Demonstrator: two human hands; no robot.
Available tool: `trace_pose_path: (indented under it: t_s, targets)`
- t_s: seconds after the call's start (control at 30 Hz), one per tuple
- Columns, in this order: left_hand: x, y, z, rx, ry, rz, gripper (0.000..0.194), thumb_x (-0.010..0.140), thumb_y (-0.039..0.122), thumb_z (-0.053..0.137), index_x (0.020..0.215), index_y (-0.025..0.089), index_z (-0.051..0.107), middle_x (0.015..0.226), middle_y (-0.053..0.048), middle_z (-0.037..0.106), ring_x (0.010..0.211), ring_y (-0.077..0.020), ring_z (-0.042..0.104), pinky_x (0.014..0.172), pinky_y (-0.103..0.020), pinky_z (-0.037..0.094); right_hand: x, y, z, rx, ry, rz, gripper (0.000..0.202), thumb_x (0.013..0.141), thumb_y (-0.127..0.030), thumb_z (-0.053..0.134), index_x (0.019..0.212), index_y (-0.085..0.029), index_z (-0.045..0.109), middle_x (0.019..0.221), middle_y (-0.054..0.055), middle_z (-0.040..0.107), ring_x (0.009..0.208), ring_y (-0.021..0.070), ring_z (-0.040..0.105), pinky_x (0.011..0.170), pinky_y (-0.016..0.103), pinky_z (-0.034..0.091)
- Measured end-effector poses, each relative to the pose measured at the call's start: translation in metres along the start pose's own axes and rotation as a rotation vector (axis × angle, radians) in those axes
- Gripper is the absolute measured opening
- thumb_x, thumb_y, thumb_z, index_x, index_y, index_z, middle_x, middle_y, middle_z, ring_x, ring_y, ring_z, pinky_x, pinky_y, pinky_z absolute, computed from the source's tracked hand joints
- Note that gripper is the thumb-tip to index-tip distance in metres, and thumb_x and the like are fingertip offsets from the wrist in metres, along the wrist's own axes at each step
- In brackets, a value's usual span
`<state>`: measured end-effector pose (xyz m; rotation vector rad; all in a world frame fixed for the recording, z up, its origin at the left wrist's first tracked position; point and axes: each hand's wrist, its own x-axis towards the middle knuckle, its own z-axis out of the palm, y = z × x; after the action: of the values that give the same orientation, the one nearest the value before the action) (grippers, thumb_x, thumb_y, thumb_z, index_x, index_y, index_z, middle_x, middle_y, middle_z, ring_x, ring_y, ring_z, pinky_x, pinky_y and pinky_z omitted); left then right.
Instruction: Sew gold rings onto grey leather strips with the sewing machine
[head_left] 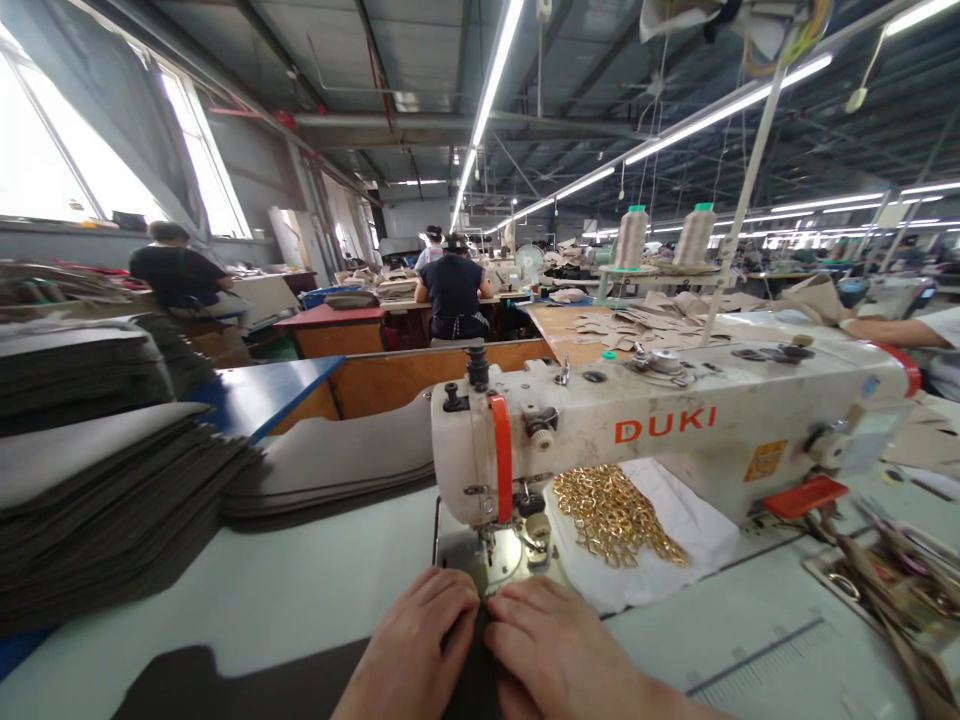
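A dark brown fabric piece (pixel 255 685) lies on the pale green sewing table, running under both hands toward the needle area of a white sewing machine (pixel 570 420). My left hand (pixel 424 635) is closed on the fabric, its curled fingertips just in front of the presser foot (pixel 491 550). Close beside it, my right hand (pixel 559 640) has its fingers bent and pressed together on the same piece. The fingertips and the fabric edge between them are partly hidden. Under the machine arm, a heap of gold metal rings (pixel 619 515) rests on a white cloth (pixel 675 535).
Stacks of dark cut pieces (pixel 112 510) stand at the left, with more pieces (pixel 345 450) behind the machine head. On the right are a tray (pixel 825 580) of straps and tools and a ruler scale (pixel 765 660). Thread cones (pixel 630 240) stand behind; several people sit farther off.
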<state>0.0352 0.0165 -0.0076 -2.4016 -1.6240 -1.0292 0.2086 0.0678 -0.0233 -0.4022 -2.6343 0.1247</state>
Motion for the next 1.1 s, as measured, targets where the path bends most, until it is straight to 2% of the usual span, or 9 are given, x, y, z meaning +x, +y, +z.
trace_pose_path:
  t_s: [0.3, 0.7, 0.9, 1.1]
  targets:
    - [-0.002, 0.003, 0.001, 0.003, -0.021, -0.029, 0.017, 0.082, 0.007, 0.056, 0.074, 0.022, 0.058, 0.074, 0.002, 0.066, 0.071, -0.0162, 0.063, 0.067, -0.027, 0.054, 0.001, -0.006, -0.008, 0.017, -0.074, 0.028, 0.021, 0.077, -0.020, 0.057, 0.093, -0.009, 0.067, 0.096, 0.011, 0.068, 0.097, 0.0243, 0.058, 0.096, 0.032, 0.044]
    - [-0.002, 0.003, 0.001, 0.043, -0.070, -0.033, 0.017, 0.082, 0.005, 0.057, 0.076, 0.020, 0.060, 0.077, 0.000, 0.066, 0.074, -0.0178, 0.063, 0.071, -0.030, 0.055, 0.002, -0.010, -0.021, 0.030, -0.047, 0.035, 0.020, 0.083, -0.019, 0.053, 0.096, -0.012, 0.065, 0.101, 0.009, 0.066, 0.099, 0.0223, 0.055, 0.097, 0.031, 0.041]
    - [-0.002, 0.006, -0.002, 0.040, -0.019, 0.000, 0.019, 0.083, 0.005, 0.052, 0.076, 0.021, 0.059, 0.076, 0.000, 0.067, 0.072, -0.0171, 0.064, 0.070, -0.029, 0.056, 0.001, -0.010, -0.021, -0.032, -0.071, -0.004, 0.019, 0.085, -0.020, 0.054, 0.099, -0.011, 0.064, 0.100, 0.009, 0.064, 0.100, 0.0225, 0.052, 0.099, 0.030, 0.038]
    - [-0.005, 0.002, -0.008, 0.043, 0.019, 0.091, 0.024, 0.084, 0.005, 0.047, 0.089, 0.022, 0.063, 0.086, -0.001, 0.073, 0.079, -0.0158, 0.069, 0.075, -0.026, 0.059, 0.001, -0.009, -0.016, -0.079, -0.066, -0.027, 0.020, 0.086, -0.017, 0.053, 0.099, -0.010, 0.065, 0.103, 0.010, 0.064, 0.102, 0.0230, 0.052, 0.100, 0.031, 0.038]
